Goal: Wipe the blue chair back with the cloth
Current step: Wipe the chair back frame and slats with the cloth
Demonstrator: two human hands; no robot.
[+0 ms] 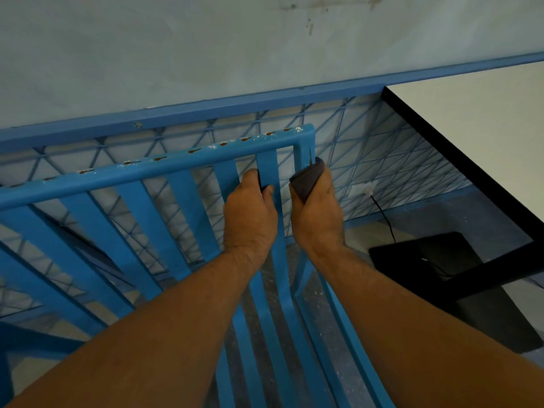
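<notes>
The blue chair back (153, 169) has a top rail with rust spots and white specks, and several vertical slats running down toward me. My left hand (250, 213) grips a slat near the right end, fingers wrapped around its far side. My right hand (318, 213) holds a folded grey cloth (307, 178) pressed against the rightmost upright just below the top corner.
A blue-trimmed wall panel with a triangle lattice pattern (368, 134) stands right behind the chair. A white table with a black edge (459, 160) and a black base (441, 260) is at the right. A black cable (385, 219) hangs from a wall socket.
</notes>
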